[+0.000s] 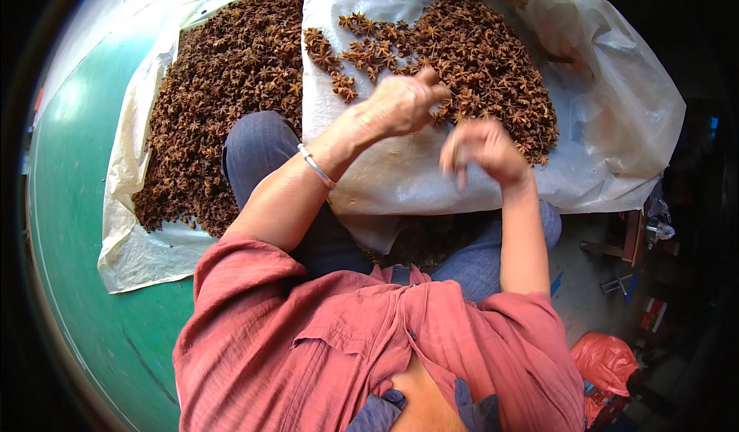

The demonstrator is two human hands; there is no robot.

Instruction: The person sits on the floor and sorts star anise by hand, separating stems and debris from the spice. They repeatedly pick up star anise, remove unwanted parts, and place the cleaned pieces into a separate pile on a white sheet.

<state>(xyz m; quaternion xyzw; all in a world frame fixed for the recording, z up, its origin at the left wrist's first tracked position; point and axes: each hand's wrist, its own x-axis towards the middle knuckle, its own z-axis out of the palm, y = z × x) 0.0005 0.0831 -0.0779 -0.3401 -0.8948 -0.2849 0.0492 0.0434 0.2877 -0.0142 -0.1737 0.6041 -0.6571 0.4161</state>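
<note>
A heap of dried star anise lies on a white plastic sheet in front of me. At the near left edge of this heap is my left hand, its fingers bent over the pods. My right hand hangs just above the near side of the sheet, fingers curled downward and blurred. Whether either hand holds a pod cannot be made out. A smaller scatter of star anise lies beyond my left hand. To the left, a larger, darker spread of star anise rests on another pale sheet.
The green floor stretches along the left. My knees show beneath and beside the sheets. Crumpled plastic rises at the right. A wooden stool or frame and a red plastic bag are at the lower right.
</note>
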